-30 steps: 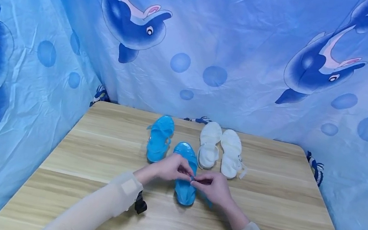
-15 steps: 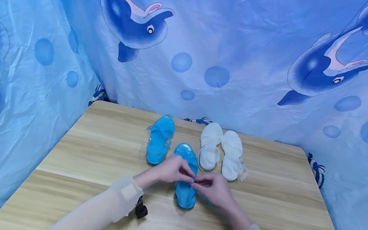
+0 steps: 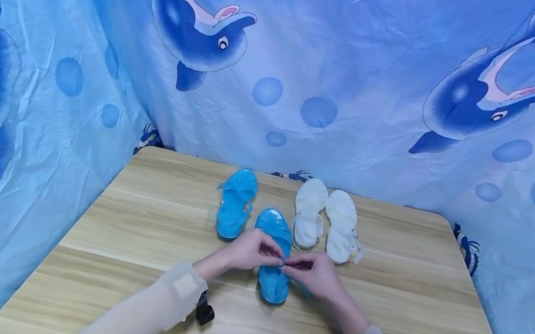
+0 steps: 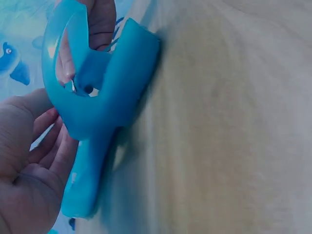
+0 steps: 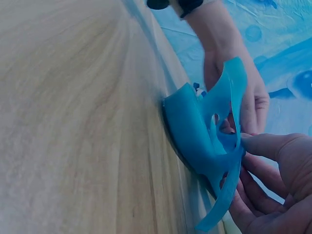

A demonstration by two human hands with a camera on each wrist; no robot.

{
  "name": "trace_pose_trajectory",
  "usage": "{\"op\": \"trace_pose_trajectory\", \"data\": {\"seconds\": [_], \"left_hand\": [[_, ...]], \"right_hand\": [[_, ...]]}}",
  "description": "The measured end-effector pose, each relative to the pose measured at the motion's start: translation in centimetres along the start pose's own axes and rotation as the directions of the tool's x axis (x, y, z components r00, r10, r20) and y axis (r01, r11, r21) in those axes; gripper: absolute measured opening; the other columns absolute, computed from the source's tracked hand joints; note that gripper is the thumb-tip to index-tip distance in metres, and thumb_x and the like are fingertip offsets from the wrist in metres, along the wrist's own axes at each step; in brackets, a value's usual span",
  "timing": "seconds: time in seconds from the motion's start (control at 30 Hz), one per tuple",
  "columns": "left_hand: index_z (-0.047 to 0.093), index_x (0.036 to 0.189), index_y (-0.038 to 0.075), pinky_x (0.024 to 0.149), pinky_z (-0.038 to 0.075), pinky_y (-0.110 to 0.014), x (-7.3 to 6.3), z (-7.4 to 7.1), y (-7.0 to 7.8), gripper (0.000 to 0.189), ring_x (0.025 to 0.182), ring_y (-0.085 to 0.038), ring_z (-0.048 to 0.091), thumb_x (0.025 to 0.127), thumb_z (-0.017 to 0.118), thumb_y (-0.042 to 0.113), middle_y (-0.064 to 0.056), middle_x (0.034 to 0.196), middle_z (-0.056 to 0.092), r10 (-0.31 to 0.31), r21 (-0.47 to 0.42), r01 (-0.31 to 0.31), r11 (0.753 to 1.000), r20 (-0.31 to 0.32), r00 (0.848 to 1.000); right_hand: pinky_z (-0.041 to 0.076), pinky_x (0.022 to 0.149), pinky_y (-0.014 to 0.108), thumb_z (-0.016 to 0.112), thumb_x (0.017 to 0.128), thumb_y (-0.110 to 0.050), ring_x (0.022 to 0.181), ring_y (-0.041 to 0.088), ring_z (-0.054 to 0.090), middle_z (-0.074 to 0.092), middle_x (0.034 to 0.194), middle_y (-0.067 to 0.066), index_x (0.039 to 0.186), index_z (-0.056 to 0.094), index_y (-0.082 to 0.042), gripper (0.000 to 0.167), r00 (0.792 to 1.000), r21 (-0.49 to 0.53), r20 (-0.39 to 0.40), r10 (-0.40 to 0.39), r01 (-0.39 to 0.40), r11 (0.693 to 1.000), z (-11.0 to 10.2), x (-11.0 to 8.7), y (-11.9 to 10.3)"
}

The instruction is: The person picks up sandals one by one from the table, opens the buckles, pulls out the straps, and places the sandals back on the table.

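Note:
A glossy blue sandal (image 3: 273, 285) lies on the wooden table, its toe pointing away from me. From its left side my left hand (image 3: 253, 250) reaches over and pinches the ankle strap near a small metal buckle (image 4: 73, 86). Opposite it, my right hand (image 3: 315, 274) grips the same strap (image 5: 237, 100) between thumb and fingers. The fingertips of both hands nearly meet above the footbed. In the right wrist view, the loose strap end (image 5: 214, 214) hangs down past my right fingers. The fingertips partly cover the buckle in the head view.
A second blue sandal (image 3: 234, 209) lies farther back on the left. Two white sandals, one at left (image 3: 312, 199) and one at right (image 3: 340, 230), lie side by side behind my right hand. A blue dolphin-print curtain (image 3: 369, 77) borders the wooden table (image 3: 138, 228).
Both hands stay at the strap with only tiny finger shifts. The whole head view has slid slightly; the sandals keep their places on the table.

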State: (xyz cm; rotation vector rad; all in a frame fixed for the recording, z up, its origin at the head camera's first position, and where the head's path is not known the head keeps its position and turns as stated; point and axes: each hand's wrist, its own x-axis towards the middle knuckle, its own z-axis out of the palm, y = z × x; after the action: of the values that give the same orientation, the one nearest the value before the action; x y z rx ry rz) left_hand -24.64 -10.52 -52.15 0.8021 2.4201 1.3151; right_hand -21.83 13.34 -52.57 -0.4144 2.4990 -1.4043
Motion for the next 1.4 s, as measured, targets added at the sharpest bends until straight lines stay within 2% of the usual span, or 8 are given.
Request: {"op": "trace_pose_trajectory", "data": {"seconds": [0.23,0.4,0.53,0.67,0.77,1.0,1.17,1.4], "left_hand": [[0.085,0.107,0.015,0.076,0.061,-0.02,0.8,-0.5,0.4,0.015,0.083,0.0,0.071,0.094,0.083,0.021,0.002,0.099,0.082,0.053,0.051,-0.055,0.997,0.047,0.997],[0.085,0.108,0.018,0.08,0.059,-0.02,0.9,-0.5,0.1,0.013,0.091,0.0,0.071,0.097,0.08,0.023,0.004,0.102,0.082,0.091,0.098,-0.097,0.99,0.069,0.993],[0.085,0.11,0.02,0.082,0.058,-0.022,0.4,-0.5,-0.3,0.014,0.096,-0.003,0.071,0.098,0.079,0.025,0.005,0.105,0.083,0.053,0.055,-0.055,0.997,0.051,0.997],[0.084,0.113,0.014,0.083,0.061,-0.023,0.2,-0.4,-0.7,0.019,0.094,-0.006,0.076,0.1,0.076,0.026,0.002,0.106,0.083,-0.012,-0.05,0.013,0.999,0.022,1.0],[0.083,0.114,0.01,0.083,0.062,-0.023,0.2,-0.3,-0.7,0.022,0.091,-0.007,0.077,0.101,0.076,0.026,0.0,0.104,0.083,-0.04,-0.085,0.041,0.996,0.013,0.999],[0.083,0.111,0.011,0.077,0.062,-0.024,0.8,-0.4,0.3,0.019,0.085,-0.007,0.074,0.097,0.08,0.024,0.001,0.097,0.082,-0.026,-0.03,0.026,0.999,0.028,0.999],[0.083,0.112,0.011,0.074,0.061,-0.022,1.4,-0.8,0.9,0.017,0.082,-0.004,0.072,0.098,0.079,0.02,0.001,0.096,0.082,-0.026,0.029,0.024,0.999,0.072,0.997],[0.084,0.112,0.015,0.077,0.06,-0.022,1.4,-1.2,0.7,0.016,0.086,-0.003,0.072,0.1,0.077,0.023,0.002,0.102,0.082,0.002,0.068,-0.009,0.998,0.109,0.994]], "right_hand": [[0.061,0.078,0.022,0.082,0.095,-0.028,0.094,0.009,0.074,0.083,0.107,0.001,0.107,0.085,-0.016,0.017,0.999,-0.046,-0.008,-0.046,0.045,0.998,0.2,0.0,0.0],[0.06,0.079,0.021,0.083,0.094,-0.026,0.097,0.009,0.073,0.083,0.108,0.002,0.107,0.085,-0.017,0.016,0.999,-0.004,-0.038,-0.008,0.008,1.0,0.6,-0.3,0.4],[0.06,0.079,0.022,0.084,0.093,-0.026,0.099,0.011,0.073,0.082,0.11,0.003,0.107,0.085,-0.017,0.016,0.998,0.027,-0.06,0.015,-0.013,1.0,0.9,-0.3,0.4],[0.06,0.079,0.023,0.086,0.092,-0.027,0.098,0.011,0.073,0.082,0.108,0.0,0.103,0.086,-0.02,0.013,0.995,0.027,-0.091,0.036,-0.034,0.999,0.9,-0.3,0.4],[0.06,0.08,0.023,0.085,0.092,-0.026,0.098,0.012,0.074,0.082,0.107,0.001,0.104,0.086,-0.019,0.013,0.995,0.035,-0.088,0.048,-0.045,0.998,0.9,-0.4,0.5],[0.061,0.081,0.02,0.084,0.094,-0.029,0.098,0.012,0.076,0.083,0.106,0.001,0.11,0.084,-0.019,0.02,0.998,0.061,-0.06,0.036,-0.033,0.998,0.8,-0.5,0.5],[0.061,0.081,0.02,0.084,0.094,-0.03,0.097,0.012,0.076,0.083,0.106,0.003,0.111,0.084,-0.017,0.022,0.999,0.072,-0.048,0.019,-0.016,0.997,0.9,-0.3,0.6],[0.06,0.081,0.023,0.086,0.092,-0.029,0.097,0.011,0.073,0.082,0.107,0.001,0.106,0.085,-0.018,0.018,0.997,0.074,-0.052,0.061,-0.057,0.996,0.8,-0.1,0.9]]}}
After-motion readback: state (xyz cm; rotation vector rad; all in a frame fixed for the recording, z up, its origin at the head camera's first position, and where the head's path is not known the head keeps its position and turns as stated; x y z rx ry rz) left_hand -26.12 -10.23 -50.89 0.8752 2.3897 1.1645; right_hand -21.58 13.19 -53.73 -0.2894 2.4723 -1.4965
